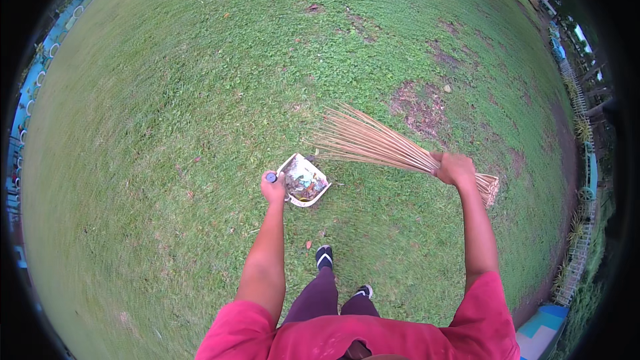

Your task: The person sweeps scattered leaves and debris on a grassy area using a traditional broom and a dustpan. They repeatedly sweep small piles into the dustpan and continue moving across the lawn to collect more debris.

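Observation:
My left hand (273,189) is closed around the upright handle of a white dustpan (324,191), whose dark round end shows above my fist. Dry leaves, dirt and scraps of litter (305,180) lie inside the pan. My right hand (454,167) grips a stick broom (375,142) of thin tan ribs near its bound end. The broom's ribs fan out to the left, their tips just above and beyond the dustpan. Whether the tips touch the grass cannot be told. Some blur lies over my right hand.
Grass (200,110) surrounds my feet, with a brown bare patch (420,107) and a small pale stone (447,88) beyond the broom. Scattered dry leaves (308,244) lie about. A low white fence (575,270) borders the right; a blue wall with white rings (41,78) curves along the left.

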Tool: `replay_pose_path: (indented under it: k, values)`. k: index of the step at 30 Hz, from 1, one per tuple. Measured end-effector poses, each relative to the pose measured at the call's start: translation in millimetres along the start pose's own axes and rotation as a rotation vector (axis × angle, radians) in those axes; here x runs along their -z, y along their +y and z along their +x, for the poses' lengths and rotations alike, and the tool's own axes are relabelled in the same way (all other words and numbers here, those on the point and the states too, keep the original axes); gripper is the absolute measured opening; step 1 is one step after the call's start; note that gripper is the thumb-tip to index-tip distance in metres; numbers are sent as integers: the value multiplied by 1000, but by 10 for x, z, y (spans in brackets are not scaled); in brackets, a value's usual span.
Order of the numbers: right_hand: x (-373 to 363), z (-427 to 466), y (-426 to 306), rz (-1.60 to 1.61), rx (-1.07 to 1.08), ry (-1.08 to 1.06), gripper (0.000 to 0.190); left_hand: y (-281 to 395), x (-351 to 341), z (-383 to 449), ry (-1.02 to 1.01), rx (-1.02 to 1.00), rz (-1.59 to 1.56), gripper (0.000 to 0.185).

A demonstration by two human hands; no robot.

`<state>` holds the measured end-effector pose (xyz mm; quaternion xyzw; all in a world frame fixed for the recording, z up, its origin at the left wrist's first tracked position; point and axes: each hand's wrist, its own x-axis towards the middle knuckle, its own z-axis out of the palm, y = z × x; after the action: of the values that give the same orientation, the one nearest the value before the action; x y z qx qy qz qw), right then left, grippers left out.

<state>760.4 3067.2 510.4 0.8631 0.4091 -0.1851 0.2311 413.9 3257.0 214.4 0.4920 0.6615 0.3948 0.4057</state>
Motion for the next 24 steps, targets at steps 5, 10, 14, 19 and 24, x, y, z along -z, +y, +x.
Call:
replay_pose_path:
  k: [5,10,14,19,24]
  values:
    - [-430,1240,-876,90,-193,63,30,-232,213,38,27,1,-11,27]
    - [-1180,1016,-1854,-42,49,-86,32,-484,248,78,-7,33,24,28]
    - [-1020,289,-1478,-117,218,-94,36,-427,249,39,-35,58,102,28]
    - [-306,-179,-567,-83,180,-68,58,-287,318,-10,-26,69,172,28]
    - [-242,142,-266,-53,35,-12,54,-301,519,-46,-16,52,90,25]
